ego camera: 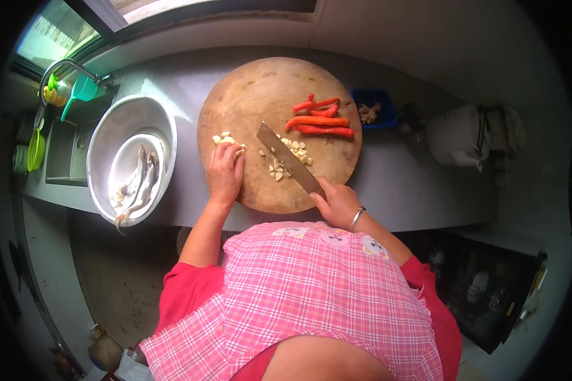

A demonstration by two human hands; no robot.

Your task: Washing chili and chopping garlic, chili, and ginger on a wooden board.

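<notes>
A round wooden chopping board (267,90) lies before me. My right hand (336,200) grips the handle of a kitchen knife (288,159), whose broad blade slants up and left over the board. Chopped garlic (299,151) lies on both sides of the blade. At the board's left part, my left hand (226,171) rests with its fingertips at whole garlic cloves (224,137); whether it grips one is hidden by the fingers. Several red chili peppers (320,121) lie in a group on the right part of the board.
Left of the board, a large metal basin (170,143) holds a white strainer with fish, beside a sink (66,164) with a faucet and a turquoise ladle (83,89). To the right stand a blue basket (386,108) with ginger and a white kettle (453,135).
</notes>
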